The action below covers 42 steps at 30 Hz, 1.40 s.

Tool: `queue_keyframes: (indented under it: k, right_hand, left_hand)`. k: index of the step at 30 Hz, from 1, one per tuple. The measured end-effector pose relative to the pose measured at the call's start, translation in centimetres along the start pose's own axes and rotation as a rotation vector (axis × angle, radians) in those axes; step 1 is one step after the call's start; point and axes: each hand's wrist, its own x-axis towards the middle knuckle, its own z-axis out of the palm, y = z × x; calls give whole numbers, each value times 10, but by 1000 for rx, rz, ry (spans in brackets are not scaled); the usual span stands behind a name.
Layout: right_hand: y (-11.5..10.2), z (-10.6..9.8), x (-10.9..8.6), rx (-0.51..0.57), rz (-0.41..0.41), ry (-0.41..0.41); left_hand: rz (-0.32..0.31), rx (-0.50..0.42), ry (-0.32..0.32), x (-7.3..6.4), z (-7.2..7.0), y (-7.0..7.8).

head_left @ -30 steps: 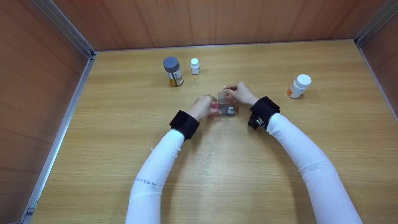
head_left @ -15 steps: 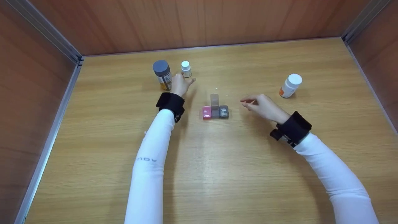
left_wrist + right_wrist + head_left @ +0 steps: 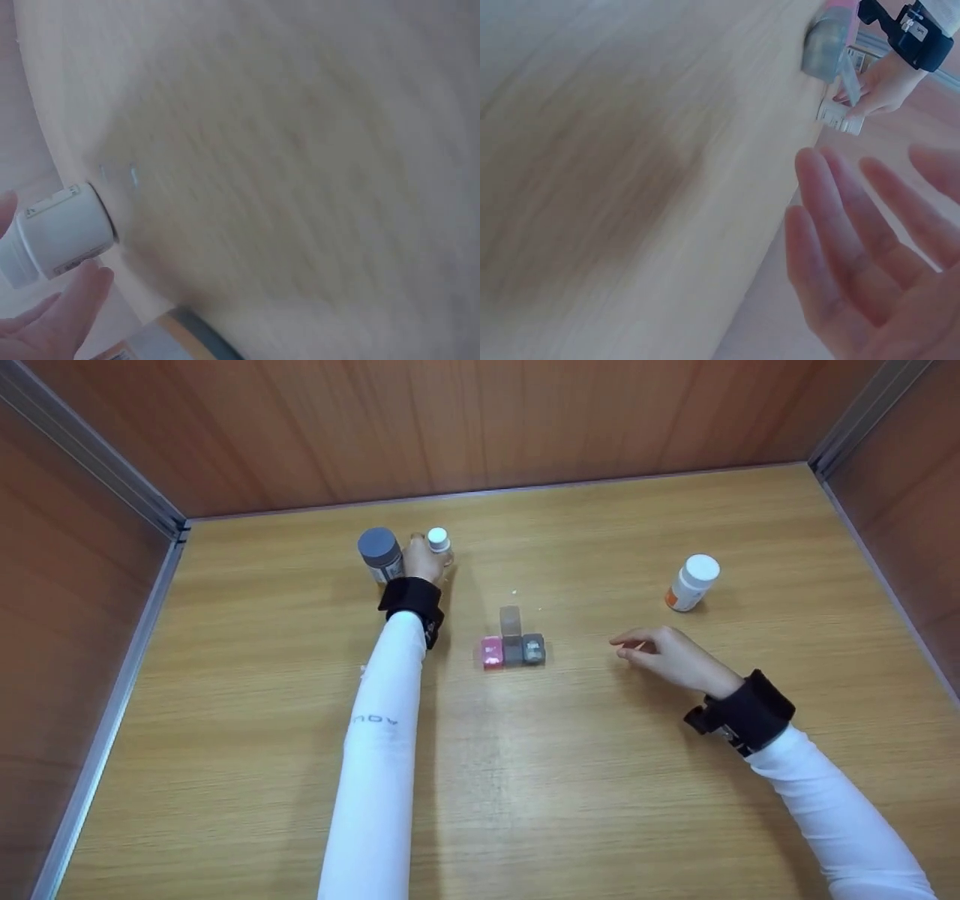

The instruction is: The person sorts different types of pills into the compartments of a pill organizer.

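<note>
My left hand [image 3: 424, 561] is at the small white-capped pill bottle [image 3: 439, 542], close beside the grey-lidded bottle [image 3: 379, 551]. In the left wrist view, thumb and fingers lie on either side of the small bottle [image 3: 67, 231], a fingertip against its label; its base is at the tabletop. My right hand [image 3: 675, 658] hovers over the table at the right, fingers loosely bent and holding nothing. Between the hands sits a small pill organizer with a pink compartment [image 3: 492, 652], a grey middle compartment whose lid [image 3: 510, 620] stands up, and a closed dark grey compartment [image 3: 533, 649].
A larger white bottle [image 3: 692, 583] with an orange label patch stands at the right. Tiny white pieces [image 3: 514, 592] lie on the wooden table [image 3: 525, 780] behind the organizer. Wood-look panels [image 3: 480, 420] wall in the back and both sides.
My left hand has left the organizer and moved back and left to the small bottle, its thumb coming in to the bottle. My right hand has withdrawn rightward from the upright lid.
</note>
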Motion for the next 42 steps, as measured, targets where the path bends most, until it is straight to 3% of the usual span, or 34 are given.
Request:
queue_keyframes:
  k: [4,8,11,13,16,22,28,33,38,42]
  right_hand:
    - [4,0,-3,8,5,-7]
    - [3,1,-3,5,-4,-2]
    - [2,1,-3,9,-16,-3]
    - [1,0,-2,14,-23,-8]
    - [-1,-3,0,9,-22,-7]
    - [-5,-8,5,11,-18,-9]
    - [-7,-6,7,25,-15,-31]
    - [-10,-4,8,32,-19,-44]
    - [-16,0,8,26,-60,-44]
    - [-24,6,9,19,-66,-50]
  left_hand:
    - [-49,4,-37,-19,-14,18]
    - [-30,-21,20,-33,-22,23]
    - [-18,-50,46,-58,-40,39]
    - [-42,-50,-29,-82,-61,60]
    - [8,-80,-62,-101,-79,76]
    - [257,-13,-114,-137,-102,98]
    - [452,-85,-269,-198,-107,109]
    - [551,-154,-386,-243,-102,105]
    - [550,-249,-450,-272,-91,95]
    - [532,-260,-469,-285,-79,85]
